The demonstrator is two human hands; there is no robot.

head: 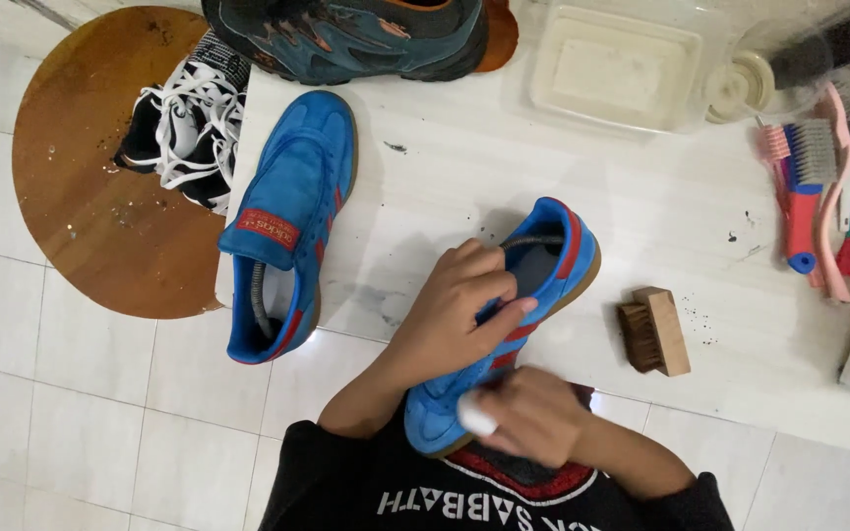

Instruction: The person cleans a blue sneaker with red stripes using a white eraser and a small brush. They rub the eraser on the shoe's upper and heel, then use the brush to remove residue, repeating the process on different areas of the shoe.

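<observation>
Gripping a blue suede shoe [533, 295], the left hand [450, 315] steadies it; the right hand [533, 418] pinches a small white block [476, 417].

One camera, worn on the head, looks almost straight down from above, close over the white table [504, 177] and the tiled floor [61, 433] beside it. The wearer's chest fills the bottom edge, and the table's far side is cut off at the top.
</observation>
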